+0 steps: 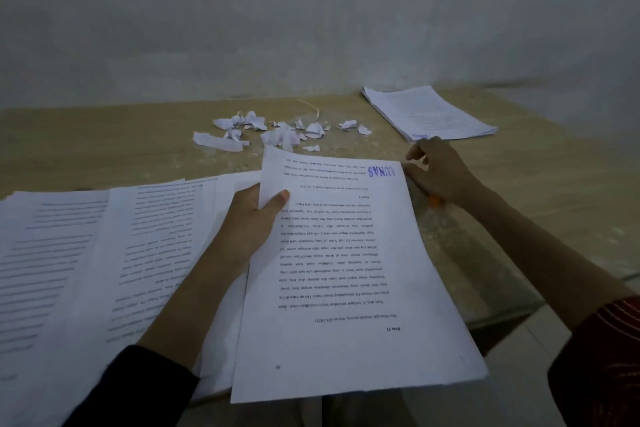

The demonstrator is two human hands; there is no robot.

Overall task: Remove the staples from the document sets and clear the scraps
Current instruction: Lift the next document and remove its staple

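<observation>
A printed document set (349, 274) with a blue stamp near its far edge lies in front of me, hanging over the table's near edge. My left hand (251, 218) grips its left edge, thumb on top of the page. My right hand (438, 173) has its fingers curled at the set's far right corner and holds an orange tool (433, 201), mostly hidden under the palm. A heap of torn white paper scraps (277, 132) lies on the table beyond the set.
More printed sheets (86, 253) are spread over the left of the wooden table (536, 184). A second paper stack (429, 113) sits at the far right by the grey wall. The table's near right edge drops to a light floor.
</observation>
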